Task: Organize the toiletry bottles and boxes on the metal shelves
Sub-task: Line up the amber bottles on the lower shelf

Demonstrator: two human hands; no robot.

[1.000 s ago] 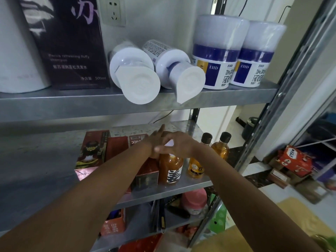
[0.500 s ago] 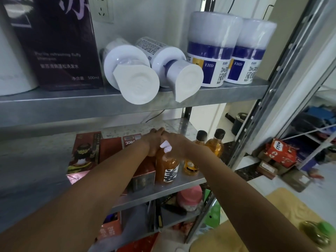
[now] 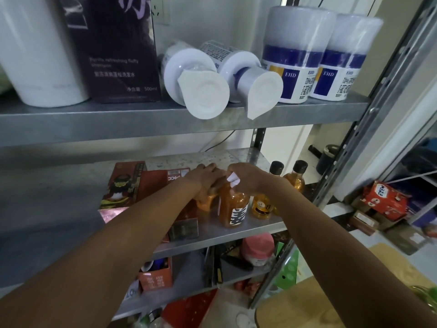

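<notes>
On the middle metal shelf point(image 3: 236, 233) stands an orange pump bottle point(image 3: 233, 207) with a black-and-white label. My right hand point(image 3: 248, 182) grips its top, and the white pump head point(image 3: 233, 181) shows between my fingers. Just left of it, my left hand point(image 3: 203, 181) holds a small orange bottle point(image 3: 205, 203), mostly hidden under my palm. Two small amber bottles with black caps point(image 3: 261, 205) point(image 3: 293, 182) stand to the right. Red boxes point(image 3: 123, 185) lie to the left.
The upper shelf point(image 3: 165, 119) carries a white cylinder point(image 3: 40, 50), a dark purple shampoo box point(image 3: 113, 43), two white pump bottles lying on their sides point(image 3: 196, 86) point(image 3: 255, 88) and two white-and-blue jars point(image 3: 295, 55) point(image 3: 347, 58). More boxes and a pink-lidded jar point(image 3: 257, 247) fill the shelf below.
My left hand has dropped from the pump bottle's top onto a small orange bottle beside it. My right hand stays on the pump head.
</notes>
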